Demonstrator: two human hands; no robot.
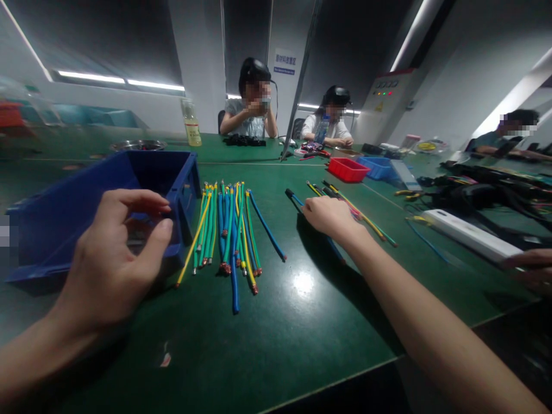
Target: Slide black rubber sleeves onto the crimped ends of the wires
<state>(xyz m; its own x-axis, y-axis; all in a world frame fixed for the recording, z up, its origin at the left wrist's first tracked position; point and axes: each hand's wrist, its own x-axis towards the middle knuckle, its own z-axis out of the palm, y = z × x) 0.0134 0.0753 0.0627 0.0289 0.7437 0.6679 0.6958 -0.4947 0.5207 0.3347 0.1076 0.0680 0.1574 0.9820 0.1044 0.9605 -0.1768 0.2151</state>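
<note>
My left hand (114, 253) is raised in front of the blue bin (186, 190), thumb and index finger curved apart with nothing visible between them. My right hand (330, 215) is closed over a blue cable (294, 198) with a black end; most of its fingertips are hidden under the hand. Between my hands lies a pile of short cut cables (233, 224), blue, green and yellow, with bare copper or metal ends. A separate blue cable (268, 227) slants away on the pile's right. More cables (362, 215), yellow, green and pinkish, lie beyond my right hand.
A red tray (348, 169) and a blue tray (376, 168) stand farther back. Dark wire bundles (483, 190) and a white power strip (472, 234) lie right, touched by another person's hand (532, 267). People sit across the table. A bottle (192, 123) stands behind the bin.
</note>
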